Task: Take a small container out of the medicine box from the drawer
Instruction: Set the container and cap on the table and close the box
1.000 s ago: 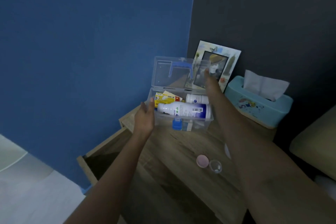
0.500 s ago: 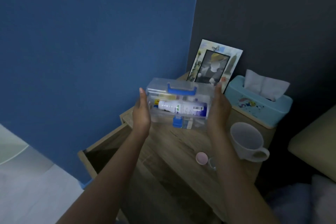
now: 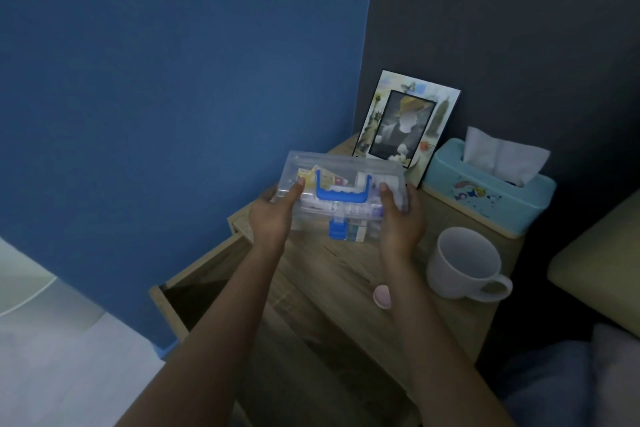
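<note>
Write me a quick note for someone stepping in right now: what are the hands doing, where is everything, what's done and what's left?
Left hand and right hand: each grips one end of the clear medicine box, held over the bedside table.
Box lid is shut, blue handle on top.
Pink small container lies on the table by the white mug, so it is already out.
Drawer stands open.
Left: probably put the box back and close the drawer.

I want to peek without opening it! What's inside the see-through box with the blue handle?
Through the clear medicine box you can see yellow packets, something white and a white bottle lower down. The blue handle and both hands cover parts, so anything behind them stays hidden.
</note>
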Action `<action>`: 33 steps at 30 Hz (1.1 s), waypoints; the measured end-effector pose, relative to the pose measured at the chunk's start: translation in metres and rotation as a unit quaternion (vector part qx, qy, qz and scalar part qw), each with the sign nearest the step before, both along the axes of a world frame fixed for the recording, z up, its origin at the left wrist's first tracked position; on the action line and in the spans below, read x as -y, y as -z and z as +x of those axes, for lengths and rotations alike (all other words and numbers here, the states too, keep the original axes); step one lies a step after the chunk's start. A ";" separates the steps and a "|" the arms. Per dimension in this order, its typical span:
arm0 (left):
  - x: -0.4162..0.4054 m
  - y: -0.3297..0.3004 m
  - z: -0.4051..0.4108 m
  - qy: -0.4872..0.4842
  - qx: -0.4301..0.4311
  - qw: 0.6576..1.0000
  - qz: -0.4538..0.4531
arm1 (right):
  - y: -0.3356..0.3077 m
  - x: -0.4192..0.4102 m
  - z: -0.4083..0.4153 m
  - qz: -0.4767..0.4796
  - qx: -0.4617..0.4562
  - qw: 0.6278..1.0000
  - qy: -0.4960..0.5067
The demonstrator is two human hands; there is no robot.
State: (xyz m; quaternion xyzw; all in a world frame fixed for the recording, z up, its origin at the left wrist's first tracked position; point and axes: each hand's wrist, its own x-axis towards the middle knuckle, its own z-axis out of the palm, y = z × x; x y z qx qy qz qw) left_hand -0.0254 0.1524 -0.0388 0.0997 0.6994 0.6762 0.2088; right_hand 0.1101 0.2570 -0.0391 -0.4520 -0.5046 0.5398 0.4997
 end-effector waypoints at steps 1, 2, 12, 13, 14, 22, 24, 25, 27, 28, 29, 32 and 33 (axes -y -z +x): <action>0.000 0.001 -0.001 0.005 0.001 1.000 0.002 | 0.001 0.000 0.000 -0.004 -0.007 1.000 -0.005; 0.001 0.001 -0.001 0.007 0.001 1.000 0.002 | 0.002 0.001 0.000 -0.007 -0.015 1.000 -0.009; 0.001 -0.005 0.023 -0.094 -0.016 0.995 -0.043 | 0.001 0.002 0.001 -0.013 -0.054 0.998 -0.007; 0.004 -0.002 0.033 -0.145 -0.036 0.988 -0.040 | 0.002 0.002 0.001 -0.015 -0.050 0.999 -0.008; 0.007 0.003 0.046 -0.172 -0.046 0.984 -0.028 | 0.003 0.002 0.001 -0.020 -0.051 0.998 -0.008; -0.002 0.019 0.098 0.100 0.006 0.994 -0.042 | 0.005 0.001 -0.001 -0.009 -0.043 0.999 0.003; -0.005 0.014 0.098 0.085 -0.031 0.995 -0.030 | 0.005 0.001 -0.001 -0.010 -0.040 0.999 -0.001; -0.006 0.013 0.097 0.084 -0.039 0.995 -0.036 | 0.006 0.000 -0.001 -0.009 -0.040 0.999 -0.003; -0.007 0.014 0.095 0.080 -0.064 0.993 -0.055 | 0.008 0.000 0.000 -0.005 -0.043 0.999 -0.004; -0.008 0.014 0.092 0.079 -0.082 0.991 -0.065 | 0.009 -0.001 0.000 0.001 -0.043 0.999 -0.006; -0.009 0.014 0.089 0.077 -0.098 0.989 -0.073 | 0.009 -0.001 0.001 0.008 -0.040 0.999 -0.008; -0.017 0.009 0.078 0.071 -0.125 0.983 -0.112 | 0.010 -0.002 0.001 0.009 -0.043 0.999 -0.011; -0.019 0.008 0.075 0.072 -0.124 0.983 -0.119 | 0.010 -0.003 0.001 0.008 -0.042 0.999 -0.011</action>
